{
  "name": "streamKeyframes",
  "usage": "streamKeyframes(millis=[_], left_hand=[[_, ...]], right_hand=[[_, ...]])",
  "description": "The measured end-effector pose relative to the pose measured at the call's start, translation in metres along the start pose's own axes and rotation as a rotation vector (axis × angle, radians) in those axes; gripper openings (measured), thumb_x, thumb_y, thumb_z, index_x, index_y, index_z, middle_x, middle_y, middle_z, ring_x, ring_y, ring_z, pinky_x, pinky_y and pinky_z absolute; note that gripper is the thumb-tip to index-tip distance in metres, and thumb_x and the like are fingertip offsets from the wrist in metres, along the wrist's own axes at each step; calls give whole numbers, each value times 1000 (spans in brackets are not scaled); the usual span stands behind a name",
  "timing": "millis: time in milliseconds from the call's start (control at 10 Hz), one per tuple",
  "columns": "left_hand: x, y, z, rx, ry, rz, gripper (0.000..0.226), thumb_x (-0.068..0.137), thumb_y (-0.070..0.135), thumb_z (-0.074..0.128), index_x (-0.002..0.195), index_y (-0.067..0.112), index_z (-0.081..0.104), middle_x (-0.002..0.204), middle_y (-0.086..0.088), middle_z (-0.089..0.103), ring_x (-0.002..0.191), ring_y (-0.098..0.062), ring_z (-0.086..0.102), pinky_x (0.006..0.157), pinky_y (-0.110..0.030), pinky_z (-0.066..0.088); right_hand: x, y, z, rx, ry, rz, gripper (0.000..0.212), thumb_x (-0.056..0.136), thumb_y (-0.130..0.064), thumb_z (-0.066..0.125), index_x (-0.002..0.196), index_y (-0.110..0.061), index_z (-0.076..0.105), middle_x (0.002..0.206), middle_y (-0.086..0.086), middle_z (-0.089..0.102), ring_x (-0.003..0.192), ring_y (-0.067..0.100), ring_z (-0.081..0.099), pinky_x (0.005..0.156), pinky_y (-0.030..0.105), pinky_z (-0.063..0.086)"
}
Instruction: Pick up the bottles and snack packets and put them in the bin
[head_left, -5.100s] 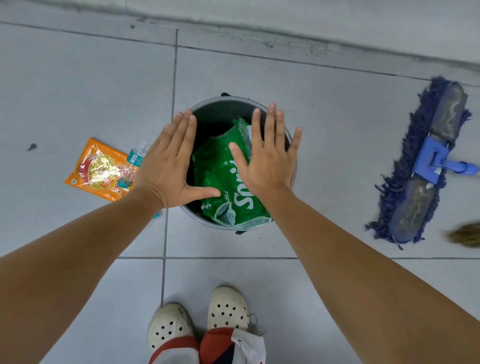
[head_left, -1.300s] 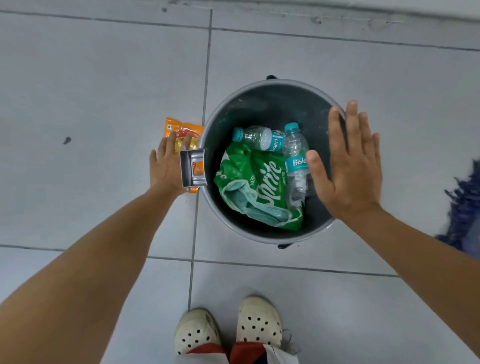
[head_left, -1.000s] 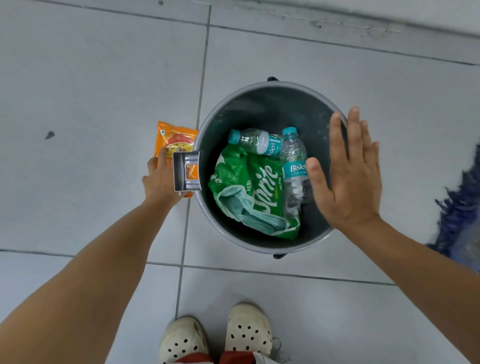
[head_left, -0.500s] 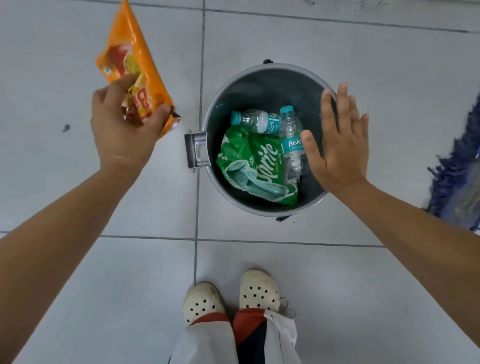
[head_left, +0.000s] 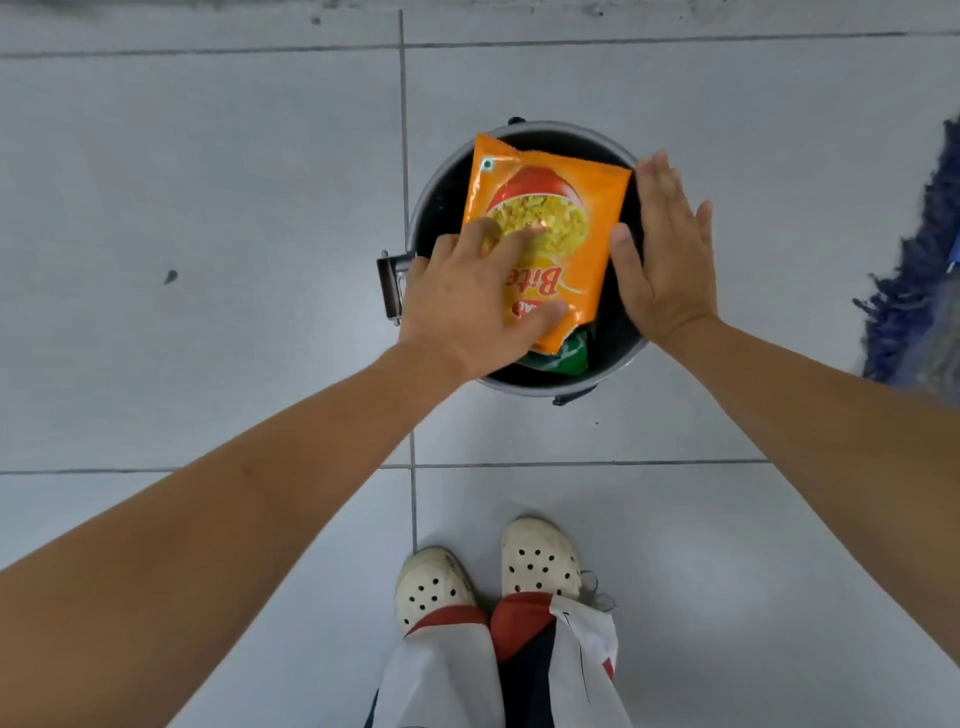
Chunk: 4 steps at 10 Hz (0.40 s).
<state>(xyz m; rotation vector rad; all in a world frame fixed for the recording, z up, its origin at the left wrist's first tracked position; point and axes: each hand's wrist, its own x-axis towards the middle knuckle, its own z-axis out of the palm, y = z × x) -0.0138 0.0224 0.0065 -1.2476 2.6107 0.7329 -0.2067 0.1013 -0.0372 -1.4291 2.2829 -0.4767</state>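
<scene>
A round grey metal bin (head_left: 613, 364) stands on the tiled floor in front of my feet. My left hand (head_left: 467, 296) holds an orange snack packet (head_left: 566, 208) flat over the bin's mouth, fingers on its lower left part. My right hand (head_left: 662, 254) hovers open over the bin's right rim, palm down, fingers together, its thumb close to the packet's right edge. A corner of the green Sprite wrapper (head_left: 563, 358) shows under the packet. The bottles in the bin are hidden by the packet.
The bin's metal handle (head_left: 390, 283) sticks out on its left side. A blue mop head (head_left: 919, 291) lies on the floor at the right edge. My feet in white clogs (head_left: 488, 577) stand just below the bin. A dark speck (head_left: 170, 276) marks the left tile.
My left hand has carried the orange packet from up at the left across to over the bin's mouth. My right hand stays open by the bin's right rim.
</scene>
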Motion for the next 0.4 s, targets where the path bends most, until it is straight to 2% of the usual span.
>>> streamKeyframes(millis=[200,300,400], left_hand=[[-19,-17,-8,-39,175,107,66,87,66,37,140,27,41,149,-6,39,137,-27,35,114,-50,26],[-27,-23,-6,-73,222,61,69,88,63,38,143,21,39,152,-9,35,140,-28,31,116,-54,21],[-39,-31,-5,-60,240,-54,78,89,65,32,150,17,25,159,-12,21,148,-29,16,120,-53,9]], right_hand=[[-11,-5,-13,-138,17,-4,83,90,-63,11,154,-9,12,162,12,11,150,24,8,120,52,3],[-18,-5,-19,-201,-28,-38,84,90,-65,8,154,-10,11,162,11,10,150,24,8,120,53,4],[-30,-3,-22,-242,-61,-53,86,89,-67,8,154,-12,9,162,10,9,150,24,7,119,53,4]])
